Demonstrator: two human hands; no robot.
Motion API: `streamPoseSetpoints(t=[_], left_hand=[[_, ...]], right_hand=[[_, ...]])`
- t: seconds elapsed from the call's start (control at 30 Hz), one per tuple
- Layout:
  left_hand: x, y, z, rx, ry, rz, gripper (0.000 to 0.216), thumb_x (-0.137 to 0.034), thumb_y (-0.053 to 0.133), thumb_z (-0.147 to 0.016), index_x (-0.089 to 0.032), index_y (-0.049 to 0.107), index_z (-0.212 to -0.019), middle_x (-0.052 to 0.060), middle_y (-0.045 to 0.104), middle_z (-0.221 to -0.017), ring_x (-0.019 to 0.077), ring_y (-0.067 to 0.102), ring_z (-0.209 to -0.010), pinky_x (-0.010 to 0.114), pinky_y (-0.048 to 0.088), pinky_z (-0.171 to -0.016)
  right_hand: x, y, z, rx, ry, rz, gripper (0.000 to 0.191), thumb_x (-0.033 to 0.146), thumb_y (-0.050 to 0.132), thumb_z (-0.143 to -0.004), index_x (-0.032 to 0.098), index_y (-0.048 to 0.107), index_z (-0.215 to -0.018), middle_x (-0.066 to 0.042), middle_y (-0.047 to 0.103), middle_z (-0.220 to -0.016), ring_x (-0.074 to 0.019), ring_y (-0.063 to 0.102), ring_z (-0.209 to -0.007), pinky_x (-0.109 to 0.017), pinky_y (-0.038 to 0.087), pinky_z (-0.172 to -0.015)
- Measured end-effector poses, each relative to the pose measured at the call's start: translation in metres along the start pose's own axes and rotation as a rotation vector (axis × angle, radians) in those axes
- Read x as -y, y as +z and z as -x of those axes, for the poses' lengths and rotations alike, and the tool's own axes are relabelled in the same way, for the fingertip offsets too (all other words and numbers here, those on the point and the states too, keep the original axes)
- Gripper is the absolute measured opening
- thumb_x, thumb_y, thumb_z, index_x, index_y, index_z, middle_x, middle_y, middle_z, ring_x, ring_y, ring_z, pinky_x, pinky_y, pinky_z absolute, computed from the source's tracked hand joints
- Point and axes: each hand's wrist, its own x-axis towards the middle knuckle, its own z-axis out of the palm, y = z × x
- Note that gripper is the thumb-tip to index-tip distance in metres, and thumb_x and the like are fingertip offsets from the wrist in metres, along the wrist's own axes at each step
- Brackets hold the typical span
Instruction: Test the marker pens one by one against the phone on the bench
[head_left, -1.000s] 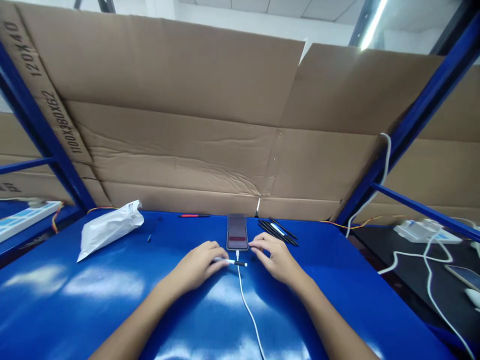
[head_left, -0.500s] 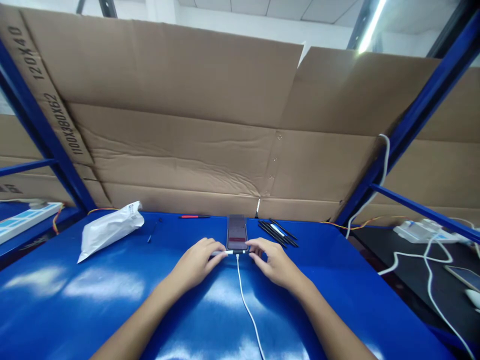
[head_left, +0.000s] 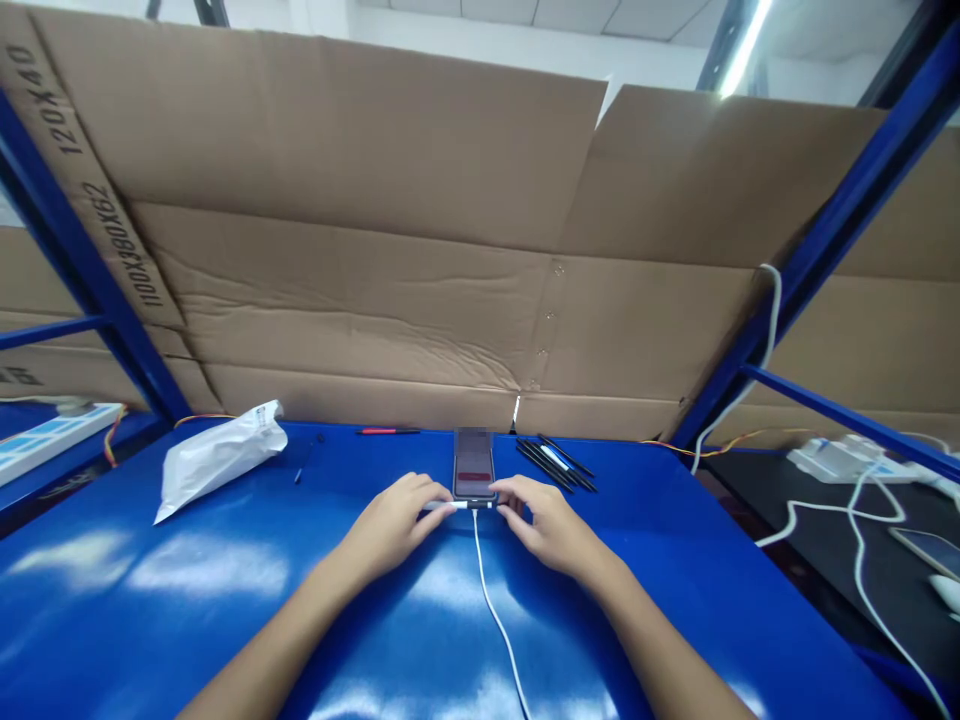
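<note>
Our left hand (head_left: 394, 522), fingers curled, pinches a white-and-black stylus (head_left: 457, 505) level along the bottom edge of a smartphone (head_left: 474, 465) on a blue table (head_left: 150, 640). Our half-open right hand (head_left: 547, 525) meets the stylus's other end, grip unclear, steadying it beside a white charging cable (head_left: 491, 610).

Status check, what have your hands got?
Left hand and right hand on white-and-black pen, against foot of phone. White cable runs out below. Black pens lie right, clear of hands.
</note>
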Motion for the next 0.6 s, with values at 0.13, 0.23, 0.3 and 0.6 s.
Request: streamPoseSetpoints(t=[0.13, 0.23, 0.3, 0.6], left_hand=[[0.002, 0.004, 0.001, 0.025, 0.019, -0.008, 0.030, -0.044, 0.051, -0.106, -0.022, 0.072, -0.108, 0.006, 0.072, -0.104, 0.0236, 0.062, -0.097, 0.033, 0.047, -0.087], [0.001, 0.006, 0.001, 0.056, 0.018, -0.006, 0.028, -0.042, 0.052, -0.106, -0.022, 0.072, -0.107, 0.005, 0.072, -0.102, 0.0233, 0.064, -0.095, 0.032, 0.047, -0.083], [-0.001, 0.006, 0.001, 0.069, 0.017, 0.008, 0.027, -0.041, 0.051, -0.106, -0.022, 0.071, -0.107, 0.005, 0.073, -0.101, 0.0231, 0.064, -0.094, 0.031, 0.047, -0.083], [-0.006, 0.004, 0.000, 0.049, -0.042, 0.060, 0.037, -0.033, 0.027, -0.111, -0.020, 0.062, -0.106, 0.007, 0.068, -0.102, 0.0239, 0.061, -0.094, 0.035, 0.047, -0.086]], right_hand=[[0.003, 0.002, 0.001, 0.026, -0.031, -0.008, 0.029, 0.015, 0.055, -0.099, 0.023, 0.067, -0.123, -0.008, 0.072, -0.110, -0.0216, 0.068, -0.096, -0.034, 0.055, -0.086], [0.006, 0.004, 0.000, 0.021, -0.055, -0.016, 0.031, 0.012, 0.054, -0.098, 0.024, 0.067, -0.122, -0.007, 0.071, -0.112, -0.0214, 0.068, -0.099, -0.034, 0.054, -0.088], [0.008, 0.006, 0.000, 0.010, -0.064, -0.037, 0.032, 0.009, 0.053, -0.096, 0.024, 0.067, -0.122, -0.007, 0.071, -0.113, -0.0212, 0.067, -0.101, -0.033, 0.054, -0.088], [0.003, 0.013, 0.001, -0.131, -0.032, -0.165, 0.035, 0.015, 0.050, -0.100, 0.024, 0.060, -0.132, -0.010, 0.066, -0.120, -0.0192, 0.070, -0.097, -0.034, 0.058, -0.088]])
